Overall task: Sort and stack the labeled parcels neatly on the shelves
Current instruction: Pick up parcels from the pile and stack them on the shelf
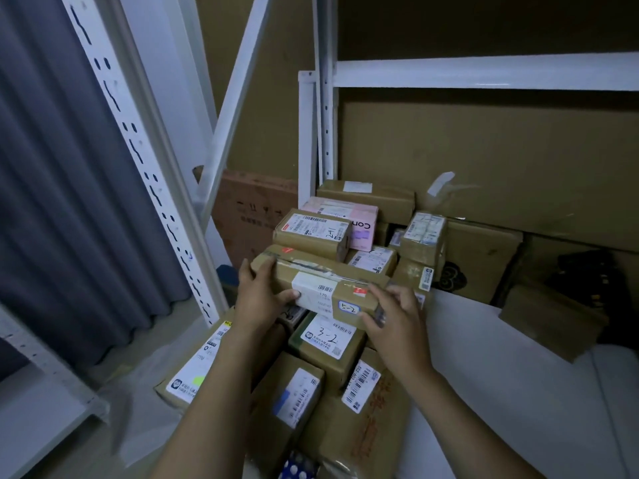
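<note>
A long brown parcel (321, 281) marked "5-2" is held across the pile, tilted slightly. My left hand (259, 295) grips its left end and my right hand (394, 312) grips its right end. Below it lies a parcel labeled "3-2" (328, 335). Behind it sits a parcel marked "2-1" (311, 233), resting against a pink box (359, 219). More labeled brown parcels (297, 399) lie under my forearms. A taped box (423, 233) stands upright to the right.
White metal shelf uprights (138, 153) rise at the left, a shelf beam (484, 74) crosses at the upper right. Large cardboard sheets (484, 160) line the back. A grey curtain (52, 202) hangs left. Loose boxes (549, 316) lie on white sheeting (484, 375) at right.
</note>
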